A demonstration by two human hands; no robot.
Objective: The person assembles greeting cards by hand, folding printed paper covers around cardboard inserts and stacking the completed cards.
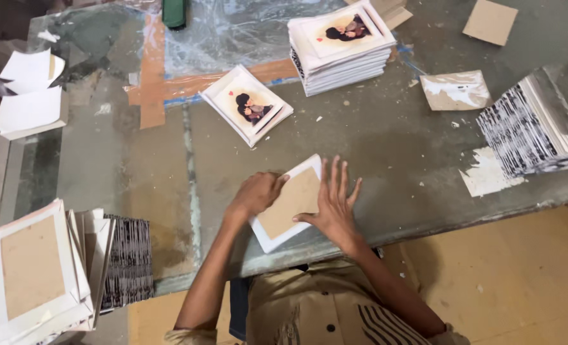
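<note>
Two hands press a white card with a brown board point(290, 203) flat at the near edge of the surface point(386, 140). The left hand point(256, 193) is curled on the card's left edge; the right hand point(332, 203) lies on it, fingers spread. Just beyond sits a small pile of picture cards point(247, 104), a taller stack point(341, 45) farther back. A leaning stack point(534, 124) stands well right, more boards point(35, 271) at the left.
</note>
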